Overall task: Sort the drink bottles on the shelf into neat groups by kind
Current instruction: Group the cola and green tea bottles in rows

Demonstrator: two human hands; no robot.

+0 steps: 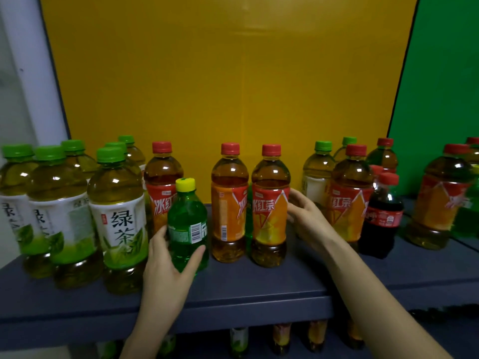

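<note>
left grip (166,265) holds one yellow-capped green bottle (187,226)

Green-tea btls (116,221) – 8; iced-tea btls (269,216) – abt 7; cola btls (383,216) – 2; small green soda btl (186,224) – 1

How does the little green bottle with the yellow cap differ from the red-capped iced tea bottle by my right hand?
The green soda bottle is shorter, yellow-capped; the iced tea bottle is taller, red-capped. The soda looks bright green; the tea is amber behind a red-orange label. The left hand grips the soda bottle; the right hand touches the tea bottle's side. Both are upright, capped plastic bottles.
</note>
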